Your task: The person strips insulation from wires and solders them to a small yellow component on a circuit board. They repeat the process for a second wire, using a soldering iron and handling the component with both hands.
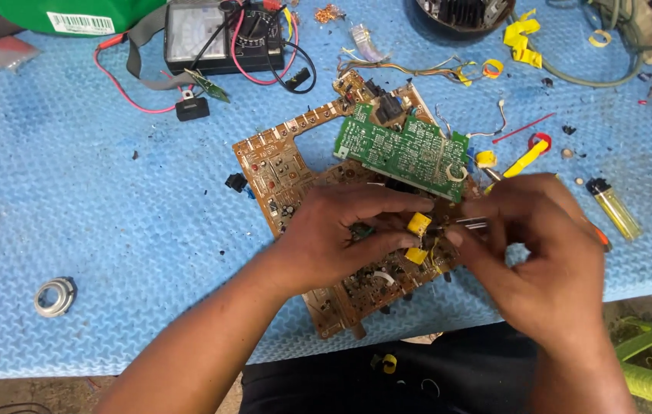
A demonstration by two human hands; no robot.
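Note:
A brown circuit board (276,165) lies on the blue mat (96,215), with a smaller green board (402,149) resting on its upper part. My left hand (334,234) lies on the brown board, its fingers pinching a small yellow component (419,224) and wires. My right hand (529,245) is close beside it on the right, gripping a thin metal tool (470,223) whose tip points at the yellow parts. An orange bit of handle (600,236) shows behind this hand.
A black analog multimeter (222,34) with red and black leads sits at the top. A yellow lighter (614,208) lies right of my hands. A metal ring (55,297) rests lower left. A green casing (73,14), loose wires and yellow tape scraps (519,34) line the far edge.

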